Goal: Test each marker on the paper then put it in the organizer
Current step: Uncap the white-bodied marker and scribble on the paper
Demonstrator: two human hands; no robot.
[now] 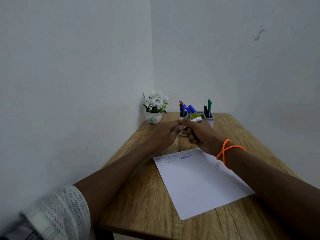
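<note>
Head view: both hands meet above the wooden table [142,196].
Left hand [164,134]: fingers pinch the marker's end.
Right hand [201,134]: fingers curled round white marker [196,120].
Paper [199,181]: scribbled, below hands.

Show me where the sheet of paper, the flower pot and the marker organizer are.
sheet of paper [204,184], head view, bare middle of the sheet.
flower pot [154,118], head view, front face of the white pot.
marker organizer [211,118], head view, right compartment's front wall.

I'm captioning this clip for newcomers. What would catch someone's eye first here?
Both hands meet mid-frame over the wooden table: the right hand grips a white marker and the left hand pinches its end. Below them lies the paper with scribbles along its far edge; behind stands the organizer holding markers.
</note>
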